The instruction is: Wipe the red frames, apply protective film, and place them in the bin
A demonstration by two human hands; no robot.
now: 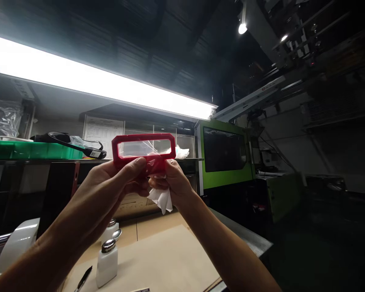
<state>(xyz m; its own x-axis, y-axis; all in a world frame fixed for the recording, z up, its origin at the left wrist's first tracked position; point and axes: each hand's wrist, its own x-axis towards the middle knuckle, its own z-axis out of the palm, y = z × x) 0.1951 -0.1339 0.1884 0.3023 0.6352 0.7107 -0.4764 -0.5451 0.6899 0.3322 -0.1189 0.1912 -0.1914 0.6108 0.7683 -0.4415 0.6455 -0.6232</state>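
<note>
Both hands raised at frame centre, holding a red plastic frame up toward the strip light. Left hand grips its lower edge, thumb on the front. Right hand pinches the lower right part and also clutches a white wipe hanging below the fingers. Looks like a wipe-and-inspect step, mid-way. The next move calls for a steady left grip while the wipe rubs the frame's face. Lower left: white dispenser bottle and a pen on the cardboard-covered bench. Green machine at centre right.
</note>
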